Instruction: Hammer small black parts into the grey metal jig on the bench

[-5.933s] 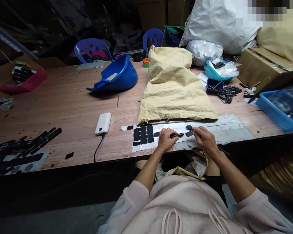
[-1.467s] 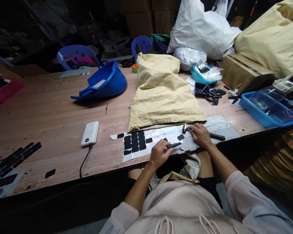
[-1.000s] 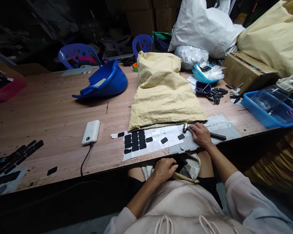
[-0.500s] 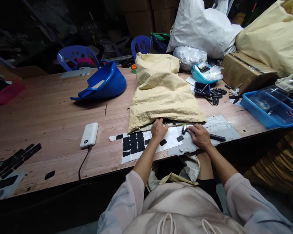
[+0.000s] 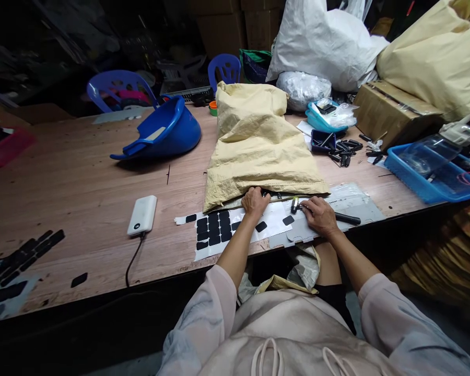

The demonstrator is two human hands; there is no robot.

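Observation:
My left hand (image 5: 255, 202) is at the open mouth of a beige woven sack (image 5: 264, 141), its fingers closed at the edge. Dark small pieces show by the fingertips, and what the fingers hold is partly hidden. My right hand (image 5: 319, 215) is wrapped round the shaft of a hammer (image 5: 348, 218), close to its yellow and silver head. The hammer lies low over a grey board (image 5: 362, 203). Between my forearms is a white backing sheet (image 5: 274, 215) with black rounded stickers (image 5: 213, 227), several in rows at its left and a few spread out.
On the wooden table (image 5: 90, 198) are a white power bank (image 5: 142, 215) with a cable and a tilted blue basin (image 5: 168, 130). To the right stand a blue tray (image 5: 419, 177), small black parts (image 5: 344, 151) and a cardboard box (image 5: 395, 112). The table's front edge runs before my body.
My left hand has shifted slightly at the sack's mouth, and a black piece shows more by its fingertips. My right hand stays on the hammer. The whole view has shifted slightly.

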